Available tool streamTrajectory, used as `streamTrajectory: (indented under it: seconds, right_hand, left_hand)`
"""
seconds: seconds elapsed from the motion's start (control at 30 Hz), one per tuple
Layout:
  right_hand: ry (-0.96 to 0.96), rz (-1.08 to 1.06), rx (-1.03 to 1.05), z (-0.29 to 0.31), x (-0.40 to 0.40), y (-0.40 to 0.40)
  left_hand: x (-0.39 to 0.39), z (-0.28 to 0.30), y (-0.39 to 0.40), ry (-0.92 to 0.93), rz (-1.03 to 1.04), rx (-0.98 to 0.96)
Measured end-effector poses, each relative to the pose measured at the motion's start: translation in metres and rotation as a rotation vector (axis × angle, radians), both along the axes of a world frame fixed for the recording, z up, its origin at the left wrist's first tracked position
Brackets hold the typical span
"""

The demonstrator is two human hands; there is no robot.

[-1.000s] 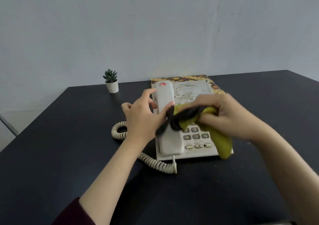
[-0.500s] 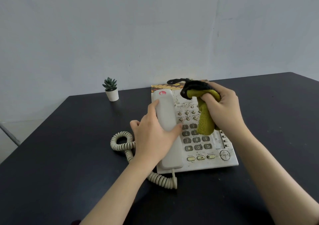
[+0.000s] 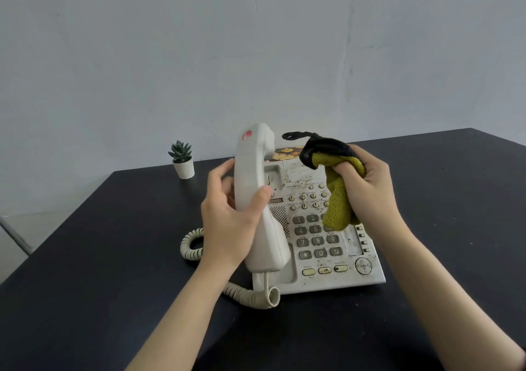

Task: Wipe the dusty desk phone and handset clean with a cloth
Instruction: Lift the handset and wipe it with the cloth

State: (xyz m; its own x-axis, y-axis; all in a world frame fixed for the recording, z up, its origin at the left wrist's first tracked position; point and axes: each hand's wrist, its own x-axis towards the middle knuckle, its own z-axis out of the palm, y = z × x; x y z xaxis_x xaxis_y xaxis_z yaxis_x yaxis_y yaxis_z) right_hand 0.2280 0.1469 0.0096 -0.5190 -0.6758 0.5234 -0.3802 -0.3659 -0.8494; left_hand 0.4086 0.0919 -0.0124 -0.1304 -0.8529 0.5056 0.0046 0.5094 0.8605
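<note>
A pale grey wall stands behind a dark matt table [image 3: 85,256]. Near the table's back edge, at the left, is a small green succulent in a white pot [image 3: 182,161]. Further right, a cream coiled cord [image 3: 196,245] lies on the table and runs to the cream plastic handset [image 3: 256,194], which the left hand [image 3: 230,225] holds tilted above the cradle, fingers and thumb curled round its middle. The handset looks light, stiff and rather smooth, so the narrow middle is the safe place to hold it. Under it sits the speckled off-white desk phone [image 3: 321,256], roughly mid-table. The right hand [image 3: 367,188] grips a bunched olive-green cloth with black edging [image 3: 336,199], soft and easy to fold, above the keypad. The table has much open room towards its front and right edges.
</note>
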Motion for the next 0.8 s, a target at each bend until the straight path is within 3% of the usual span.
streamTrajectory:
  seconds: [0.13,0.33,0.43,0.5,0.57,0.8]
  right_hand:
    - [-0.041,-0.002,-0.021,0.001,0.000,0.001]
    - [-0.026,-0.002,-0.004,-0.001,0.002,0.000]
    - [-0.027,0.006,-0.003,-0.001,0.003,0.000]
    - [-0.035,0.005,-0.002,0.000,0.003,0.000]
    - [-0.047,0.011,-0.005,0.000,0.003,0.000]
    - [-0.089,0.034,-0.004,0.000,0.007,0.001]
  left_hand:
    - [0.003,0.004,-0.007,0.133,-0.147,0.239]
    - [0.007,0.001,-0.016,0.172,-0.455,0.607]
    - [0.007,0.000,-0.022,0.420,-0.692,0.737]
    - [0.007,-0.006,-0.030,0.630,-0.823,0.790]
    - [0.006,-0.011,-0.032,0.720,-0.955,0.805]
    - [0.002,-0.013,-0.031,0.667,-1.142,0.816]
